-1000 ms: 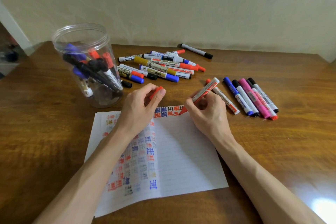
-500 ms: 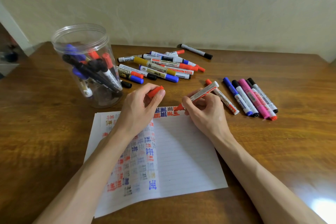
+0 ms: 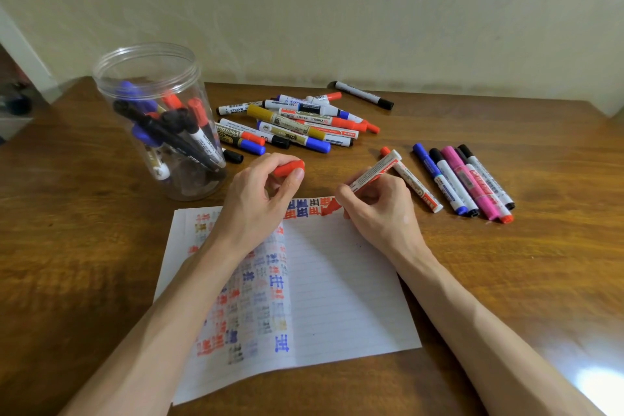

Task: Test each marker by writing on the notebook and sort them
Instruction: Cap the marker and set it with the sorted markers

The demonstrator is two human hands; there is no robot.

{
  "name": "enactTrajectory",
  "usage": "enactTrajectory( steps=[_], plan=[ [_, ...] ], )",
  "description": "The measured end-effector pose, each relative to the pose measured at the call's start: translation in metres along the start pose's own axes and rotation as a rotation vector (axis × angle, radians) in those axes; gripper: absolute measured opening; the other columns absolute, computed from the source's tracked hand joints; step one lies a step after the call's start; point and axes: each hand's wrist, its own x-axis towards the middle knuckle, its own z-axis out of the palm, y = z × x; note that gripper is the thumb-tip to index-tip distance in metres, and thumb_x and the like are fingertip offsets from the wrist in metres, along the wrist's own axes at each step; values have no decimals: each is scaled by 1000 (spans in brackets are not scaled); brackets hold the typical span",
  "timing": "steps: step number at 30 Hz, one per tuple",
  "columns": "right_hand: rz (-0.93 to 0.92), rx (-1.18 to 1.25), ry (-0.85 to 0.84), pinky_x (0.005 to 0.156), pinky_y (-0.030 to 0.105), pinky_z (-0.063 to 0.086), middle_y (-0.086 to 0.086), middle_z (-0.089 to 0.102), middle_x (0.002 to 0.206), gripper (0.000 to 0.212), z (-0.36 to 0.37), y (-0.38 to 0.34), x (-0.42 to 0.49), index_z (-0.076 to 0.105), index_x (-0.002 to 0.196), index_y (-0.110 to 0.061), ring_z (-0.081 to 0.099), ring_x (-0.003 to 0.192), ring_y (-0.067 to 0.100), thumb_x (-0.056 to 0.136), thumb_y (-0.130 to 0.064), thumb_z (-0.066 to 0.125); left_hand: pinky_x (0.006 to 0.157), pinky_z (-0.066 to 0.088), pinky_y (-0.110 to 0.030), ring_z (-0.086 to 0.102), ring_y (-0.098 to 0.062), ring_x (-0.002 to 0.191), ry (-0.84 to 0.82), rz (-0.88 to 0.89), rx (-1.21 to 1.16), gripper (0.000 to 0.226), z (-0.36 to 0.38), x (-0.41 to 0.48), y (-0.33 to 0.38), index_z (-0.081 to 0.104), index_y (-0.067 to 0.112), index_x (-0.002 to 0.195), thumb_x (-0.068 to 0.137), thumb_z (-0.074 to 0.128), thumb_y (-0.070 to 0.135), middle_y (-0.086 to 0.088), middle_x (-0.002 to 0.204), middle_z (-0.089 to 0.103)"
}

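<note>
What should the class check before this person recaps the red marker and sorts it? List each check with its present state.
1. Cap at hand: ok, the left hand pinches the red cap.
2. Marker secure: ok, the right hand grips the red marker.
3. Test mark made: ok, solid red ink sits at the top edge of the notebook.
4. Tip lifted off the page: cannot tell, tip and ink merge in this view.
5. Groups kept apart: ok, the pile by the jar and the row on the right do not touch.
6. Which group takes working markers: cannot tell.
</note>
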Motion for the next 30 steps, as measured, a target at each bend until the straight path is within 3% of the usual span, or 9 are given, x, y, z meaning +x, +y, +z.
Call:
enactTrajectory(
  steps=[4,8,11,16,22,30],
  plan=[
    [25,52,43,63,13,52,-4,75,76,15,-2,1,1,73,92,-9,73,71,3,95,-23,71,80,44,0,53,16,108,3,9,-6,31,0,0,0,63,25,128,102,58,40,12,119,63],
    [36,59,58,68,18,59,-2,77,81,14,-1,0,1,73,96,-10,76,77,6,97,-25,71,81,45,-2,57,5,112,0,20,-16,30,0,0,1,64,23,128,102,60,37,8,121,65],
    [24,32,42,72,21,61,-4,77,84,15,0,1,1,72,97,-13,76,79,6,96,-28,72,81,46,-3,57,4,110,1,20,-18,29,-1,0,1,64,23,128,101,61,36,8,121,65],
    [22,2,21,64,17,55,-4,76,78,15,-1,1,1,72,90,-13,73,72,7,91,-28,72,80,48,-5,58,2,107,-2,14,-19,29,-1,-1,2,64,23,127,101,61,35,8,120,65],
    [39,42,87,63,14,54,-4,75,78,15,-1,2,2,73,96,-10,73,72,4,93,-25,71,80,47,-4,58,2,108,-9,10,-19,30,-1,0,1,63,25,129,101,61,36,8,122,63],
    [20,19,76,67,18,59,-4,77,82,13,-2,1,0,72,95,-13,75,76,4,94,-25,72,76,48,-7,59,1,105,-7,16,-14,28,-1,0,1,65,25,127,105,55,39,9,119,63]
  ],
)
